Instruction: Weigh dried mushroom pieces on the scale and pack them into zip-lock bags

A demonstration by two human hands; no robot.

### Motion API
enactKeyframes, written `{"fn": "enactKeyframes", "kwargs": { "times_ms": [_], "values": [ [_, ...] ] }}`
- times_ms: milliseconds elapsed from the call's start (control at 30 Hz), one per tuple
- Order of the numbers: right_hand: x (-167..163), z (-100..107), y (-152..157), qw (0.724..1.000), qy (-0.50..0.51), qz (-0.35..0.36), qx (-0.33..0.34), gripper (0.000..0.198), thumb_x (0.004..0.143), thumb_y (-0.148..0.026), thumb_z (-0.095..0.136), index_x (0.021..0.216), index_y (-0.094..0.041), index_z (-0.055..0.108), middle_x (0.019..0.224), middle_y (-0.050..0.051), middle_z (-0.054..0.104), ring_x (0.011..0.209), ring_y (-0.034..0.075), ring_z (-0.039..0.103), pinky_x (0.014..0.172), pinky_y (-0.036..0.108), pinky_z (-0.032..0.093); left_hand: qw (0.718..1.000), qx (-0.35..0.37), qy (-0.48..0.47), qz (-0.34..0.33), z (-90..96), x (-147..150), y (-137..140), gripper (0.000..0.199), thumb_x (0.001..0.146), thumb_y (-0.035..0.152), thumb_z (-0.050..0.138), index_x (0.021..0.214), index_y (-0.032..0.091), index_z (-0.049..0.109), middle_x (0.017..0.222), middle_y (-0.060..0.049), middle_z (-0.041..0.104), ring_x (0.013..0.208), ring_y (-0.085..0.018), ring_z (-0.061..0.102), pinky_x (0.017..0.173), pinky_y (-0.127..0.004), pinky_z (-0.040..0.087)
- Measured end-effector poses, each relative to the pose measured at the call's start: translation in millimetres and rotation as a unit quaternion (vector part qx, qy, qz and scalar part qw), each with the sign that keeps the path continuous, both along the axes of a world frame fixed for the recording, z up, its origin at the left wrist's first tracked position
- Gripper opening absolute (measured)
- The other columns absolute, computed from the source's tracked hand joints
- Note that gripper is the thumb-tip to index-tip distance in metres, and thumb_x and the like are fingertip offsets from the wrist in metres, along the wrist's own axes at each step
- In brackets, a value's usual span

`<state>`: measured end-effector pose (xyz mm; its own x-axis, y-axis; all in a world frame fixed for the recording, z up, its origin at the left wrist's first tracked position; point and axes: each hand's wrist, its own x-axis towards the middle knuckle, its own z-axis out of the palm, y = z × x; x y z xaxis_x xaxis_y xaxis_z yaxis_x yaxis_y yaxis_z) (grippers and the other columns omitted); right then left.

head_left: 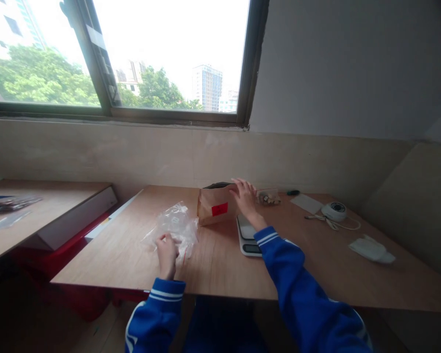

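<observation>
Clear plastic bags (178, 223) lie in a loose pile on the left part of the wooden table. My left hand (167, 251) is at their near edge, its fingers curled and pinched on the plastic. A brown paper bag (209, 201) with a red label stands upright to the right of the pile, its dark mouth facing up. At its upper right corner is my right hand (247, 198), with the thumb at the front and the fingers over the rim. Below my right forearm sits a white kitchen scale (245, 230), partly hidden by the arm.
Behind the scale lies a clear bag of small pieces (269, 197), near a dark green-handled tool (293, 192). Farther right are a white dome camera (333, 211) with its cable and a white folded packet (372, 249). Another table (66, 206) stands left across a gap.
</observation>
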<state>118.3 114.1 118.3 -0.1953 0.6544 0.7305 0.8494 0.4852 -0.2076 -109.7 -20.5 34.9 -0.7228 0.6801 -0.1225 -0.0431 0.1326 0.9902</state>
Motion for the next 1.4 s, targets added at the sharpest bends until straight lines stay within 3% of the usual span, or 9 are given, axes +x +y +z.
{"fn": "enactKeyframes", "kwargs": {
  "times_ms": [233, 467, 700, 833, 1000, 1100, 1200, 1300, 1400],
  "values": [
    [-19, -17, -2, 0.999, -0.001, 0.046, 0.006, 0.057, 0.088, -0.026, 0.048, 0.141, -0.028, 0.027, 0.153, 0.009, 0.014, 0.138, 0.028, 0.018, 0.106, 0.048, 0.026, 0.985, -0.133, 0.098, -0.058, 21.3, -62, -3, 0.053, 0.083, 0.051, 0.036, 0.118, 0.012, 0.036, 0.095, -0.014, 0.064, 0.047, -0.014, 0.056, 0.049, -0.031, 0.046],
    [-24, -21, -23, 0.997, 0.038, 0.061, -0.02, 0.061, 0.09, -0.035, 0.043, 0.145, -0.026, 0.017, 0.154, 0.011, 0.005, 0.141, 0.031, 0.007, 0.104, 0.054, 0.028, 0.952, -0.042, 0.304, -0.008, 8.3, -66, 10, 0.054, 0.075, 0.055, 0.044, 0.104, 0.011, 0.054, 0.107, -0.018, 0.06, 0.101, -0.031, 0.058, 0.088, -0.046, 0.044],
    [-23, -23, -30, 0.995, 0.053, 0.086, -0.027, 0.057, 0.091, -0.028, 0.04, 0.144, -0.026, 0.019, 0.154, 0.009, 0.007, 0.141, 0.028, 0.007, 0.108, 0.051, 0.024, 0.941, -0.028, 0.337, 0.006, 29.8, -56, 17, 0.025, 0.081, 0.041, 0.039, 0.088, 0.019, 0.049, 0.092, -0.012, 0.063, 0.091, -0.028, 0.06, 0.081, -0.041, 0.046],
    [-21, -27, -26, 0.993, 0.058, 0.101, -0.031, 0.063, 0.087, -0.017, 0.041, 0.144, -0.026, 0.017, 0.153, 0.009, 0.007, 0.141, 0.027, 0.008, 0.108, 0.051, 0.024, 0.932, -0.031, 0.354, -0.074, 41.0, -64, 22, 0.023, 0.084, 0.044, 0.036, 0.089, 0.022, 0.044, 0.08, -0.008, 0.062, 0.077, -0.027, 0.063, 0.069, -0.038, 0.046],
    [-20, -27, -25, 0.992, 0.053, 0.106, -0.038, 0.066, 0.083, -0.011, 0.041, 0.144, -0.025, 0.018, 0.154, 0.008, 0.008, 0.141, 0.025, 0.007, 0.11, 0.05, 0.023, 0.904, -0.049, 0.386, -0.175, 27.1, -76, 34, 0.051, 0.079, 0.056, 0.042, 0.109, 0.015, 0.042, 0.085, -0.01, 0.061, 0.079, -0.029, 0.062, 0.072, -0.04, 0.047],
    [-20, -25, -25, 0.993, 0.048, 0.103, -0.038, 0.069, 0.082, -0.009, 0.041, 0.144, -0.026, 0.017, 0.154, 0.008, 0.01, 0.141, 0.025, 0.008, 0.109, 0.05, 0.024, 0.854, -0.044, 0.509, -0.098, 21.9, -71, 28, 0.067, 0.076, 0.059, 0.049, 0.12, 0.01, 0.042, 0.116, -0.022, 0.052, 0.104, -0.036, 0.054, 0.085, -0.048, 0.041],
    [-20, -24, -23, 0.993, 0.043, 0.099, -0.036, 0.071, 0.082, -0.008, 0.041, 0.145, -0.027, 0.014, 0.154, 0.007, 0.009, 0.141, 0.025, 0.009, 0.109, 0.052, 0.024, 0.806, -0.021, 0.591, -0.007, 24.7, -58, 18, 0.057, 0.083, 0.049, 0.045, 0.129, 0.014, 0.041, 0.135, -0.021, 0.039, 0.121, -0.037, 0.041, 0.097, -0.053, 0.03],
    [-21, -25, -17, 0.993, 0.043, 0.102, -0.044, 0.074, 0.081, -0.008, 0.041, 0.146, -0.028, 0.01, 0.155, 0.006, 0.006, 0.141, 0.026, 0.007, 0.108, 0.052, 0.025, 0.793, -0.016, 0.605, -0.064, 18.1, -51, 17, 0.039, 0.089, 0.037, 0.039, 0.123, 0.022, 0.052, 0.138, -0.013, 0.042, 0.13, -0.03, 0.035, 0.105, -0.049, 0.023],
    [-22, -27, -11, 0.992, 0.045, 0.099, -0.059, 0.075, 0.084, -0.014, 0.044, 0.146, -0.03, 0.006, 0.155, 0.005, 0.001, 0.142, 0.028, 0.002, 0.107, 0.054, 0.025, 0.805, -0.078, 0.566, -0.158, -9.8, -55, 26, 0.042, 0.087, 0.038, 0.041, 0.124, 0.023, 0.053, 0.143, -0.012, 0.039, 0.135, -0.031, 0.027, 0.107, -0.051, 0.022]
  ]
}}
